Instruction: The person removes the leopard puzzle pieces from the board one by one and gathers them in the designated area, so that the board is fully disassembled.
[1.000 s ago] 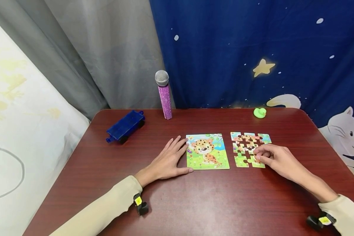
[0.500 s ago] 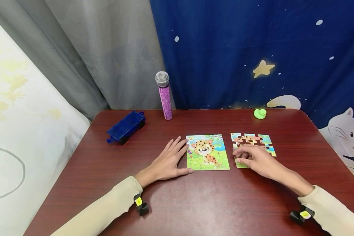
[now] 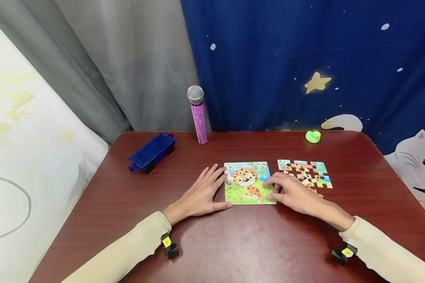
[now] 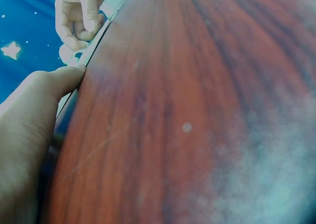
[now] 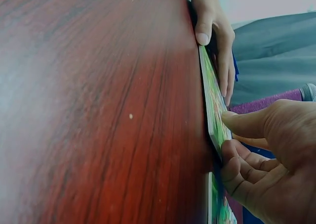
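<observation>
On the table lies a square picture board (image 3: pixel 246 181) with a cartoon leopard. My left hand (image 3: pixel 202 192) is spread flat beside it, fingertips and thumb at its left edge. My right hand (image 3: pixel 294 192) is over the board's lower right part, finger and thumb tips apart at its surface. The right wrist view shows the thumb against the board (image 5: pixel 213 103), other fingers bent near its edge, with no loose piece visible between them. Right of the board are several jigsaw pieces (image 3: pixel 318 167) of a matching leopard picture, slightly spread; my right hand hides the lower left ones.
A blue toy wagon (image 3: pixel 151 152) stands at the table's back left. Further right is an upright purple microphone (image 3: pixel 199 125) with a silver head. A small green duck (image 3: pixel 313 136) sits near the back edge at right. Curtains hang behind the table.
My right hand has moved left, from the jigsaw pieces across to the picture board's right part. The left hand has stayed in place beside the board.
</observation>
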### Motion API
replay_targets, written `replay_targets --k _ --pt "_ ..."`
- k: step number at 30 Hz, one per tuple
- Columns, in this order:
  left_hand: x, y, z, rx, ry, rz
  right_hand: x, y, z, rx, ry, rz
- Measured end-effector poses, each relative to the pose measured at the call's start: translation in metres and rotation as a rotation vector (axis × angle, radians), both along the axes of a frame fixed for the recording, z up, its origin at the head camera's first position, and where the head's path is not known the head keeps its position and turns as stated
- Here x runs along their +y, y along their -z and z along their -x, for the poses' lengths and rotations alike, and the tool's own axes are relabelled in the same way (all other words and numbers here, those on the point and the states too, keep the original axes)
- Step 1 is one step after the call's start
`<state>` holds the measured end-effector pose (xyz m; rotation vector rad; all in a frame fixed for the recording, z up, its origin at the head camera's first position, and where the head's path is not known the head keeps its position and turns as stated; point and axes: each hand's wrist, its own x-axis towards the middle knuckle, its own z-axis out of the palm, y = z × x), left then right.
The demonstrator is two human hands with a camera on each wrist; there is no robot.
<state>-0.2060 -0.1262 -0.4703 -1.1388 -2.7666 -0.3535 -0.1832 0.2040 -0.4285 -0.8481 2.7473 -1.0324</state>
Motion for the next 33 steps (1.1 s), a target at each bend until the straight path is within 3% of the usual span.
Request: replay_targets --k 22,33 --pt "0.0001 -0.0002 0.0000 -0.007 -0.004 0.000 -0.0087 -0.0035 0.0059 -0.032 -0.006 -0.150" --pt "-0.0006 0.0016 0.0005 -0.003 0.001 -0.013 -0.0107 -0.0050 0.0084 -0.041 0.002 -0.085"
